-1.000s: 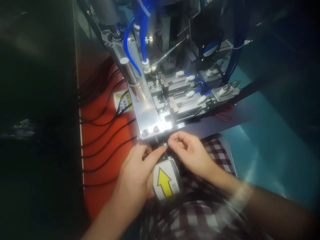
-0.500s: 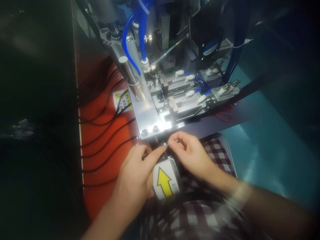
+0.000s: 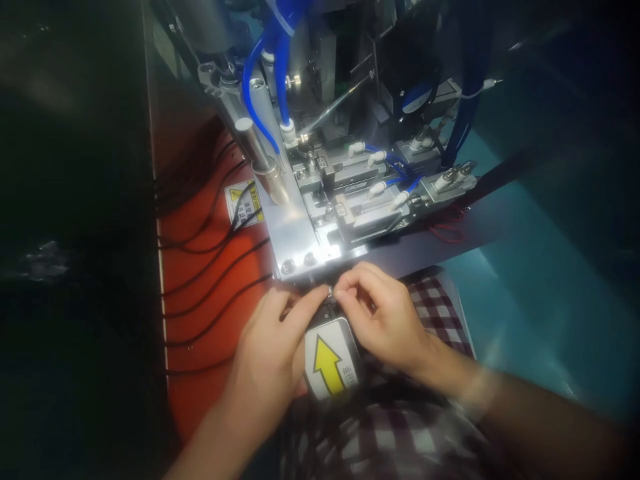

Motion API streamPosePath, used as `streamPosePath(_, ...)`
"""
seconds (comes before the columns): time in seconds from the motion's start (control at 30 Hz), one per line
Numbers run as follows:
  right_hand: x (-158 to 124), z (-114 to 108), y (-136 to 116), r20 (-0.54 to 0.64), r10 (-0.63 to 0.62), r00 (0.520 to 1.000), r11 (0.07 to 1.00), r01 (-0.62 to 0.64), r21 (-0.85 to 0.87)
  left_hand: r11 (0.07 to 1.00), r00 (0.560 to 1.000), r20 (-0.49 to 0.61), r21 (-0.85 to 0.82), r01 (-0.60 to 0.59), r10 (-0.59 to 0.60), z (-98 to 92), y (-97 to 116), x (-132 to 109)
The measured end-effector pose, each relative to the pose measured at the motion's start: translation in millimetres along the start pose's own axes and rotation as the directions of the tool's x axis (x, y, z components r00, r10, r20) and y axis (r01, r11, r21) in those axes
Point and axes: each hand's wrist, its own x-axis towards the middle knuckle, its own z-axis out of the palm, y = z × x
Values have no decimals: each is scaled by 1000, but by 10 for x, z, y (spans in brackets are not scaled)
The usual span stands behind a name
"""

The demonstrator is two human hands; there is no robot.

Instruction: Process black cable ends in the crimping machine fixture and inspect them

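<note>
Between the fingertips of both hands sits a tiny shiny piece (image 3: 331, 291), too small to name. My right hand (image 3: 377, 310) is closed in a pinch on it from the right. From the left, my left hand (image 3: 277, 340) reaches in with its thumb stretched to the same piece, its other fingers curled and partly hidden. Both hands are just in front of the metal plate (image 3: 295, 250) of a machine. Below the fingertips lies a white label with a yellow arrow (image 3: 327, 363) on a dark-edged block.
Metal slides with white air fittings (image 3: 377, 190) and blue tubes (image 3: 285, 73) stand behind the hands. A steel post (image 3: 260, 160) rises at the left of the plate. Black cables (image 3: 215, 287) cross the orange base (image 3: 200, 360). Checkered cloth (image 3: 435, 303) is close below the right hand.
Both hands stay at nearly the same spot. The right fingertips have shifted very slightly, and the small shiny piece shows a little differently between the fingers.
</note>
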Motion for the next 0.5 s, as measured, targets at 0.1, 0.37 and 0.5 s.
streamPosePath(0.1, -33, 2, 28, 8, -53, 999, 998, 53, 24, 1000, 1000, 4, 0, -18, 18, -1, -20, -17)
streamPosePath(0.37, -10, -102, 87, 72, 46, 996, 987, -57, 153, 1000, 999, 30, 18, -12, 12, -4, -39, 0)
streamPosePath(0.5, 65, -99, 59, 153, 376, 914, 874, -405, 268, 998, 998, 23, -5, 60, -60, -26, -9, 24)
